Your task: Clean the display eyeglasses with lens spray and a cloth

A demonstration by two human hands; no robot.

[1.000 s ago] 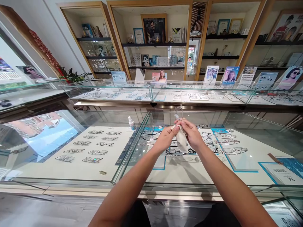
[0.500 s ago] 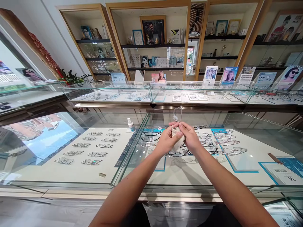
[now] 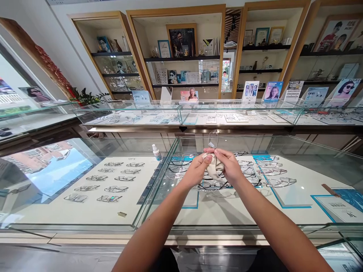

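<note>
Over the glass counter (image 3: 227, 227), the left hand (image 3: 197, 169) and right hand (image 3: 231, 166) together gripped a pale cloth (image 3: 214, 168) and a pair of glasses (image 3: 213, 140), part of which showed above the cloth.

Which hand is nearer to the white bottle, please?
Left. The left hand is to the right of the white bottle; the right hand is farther right, beyond the cloth.

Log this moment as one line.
left hand: gripping cloth | right hand: gripping cloth | held glasses: one lens above hands | spray bottle: standing, left of hands
</note>
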